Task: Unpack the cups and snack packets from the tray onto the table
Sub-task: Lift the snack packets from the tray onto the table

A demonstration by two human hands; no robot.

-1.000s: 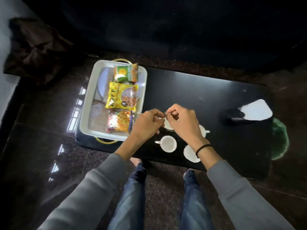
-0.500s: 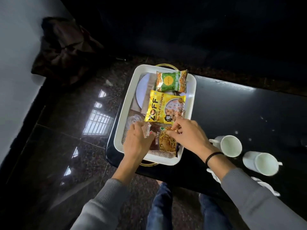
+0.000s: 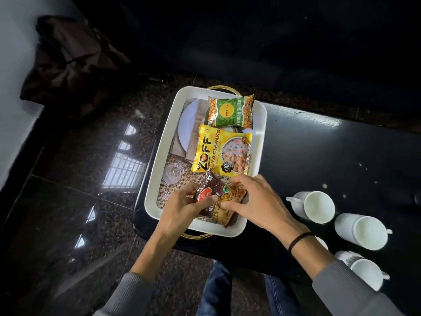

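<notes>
While both hands pinch it, the left hand (image 3: 182, 208) on its maroon end and the right hand (image 3: 257, 204) on its orange end, the mixture packet (image 3: 218, 201) sits over the near end of the tray (image 3: 159, 179). Its long axis slants from far-left to near-right, and one corner points away at the yellow packet (image 3: 222, 151) just beyond the fingers. A green packet (image 3: 230, 111) lies farther off, white cups (image 3: 316, 207) sit right of the right hand on the glossy black table (image 3: 319, 144), and left of the left hand the dark speckled floor (image 3: 79, 213) reflects a window.
</notes>
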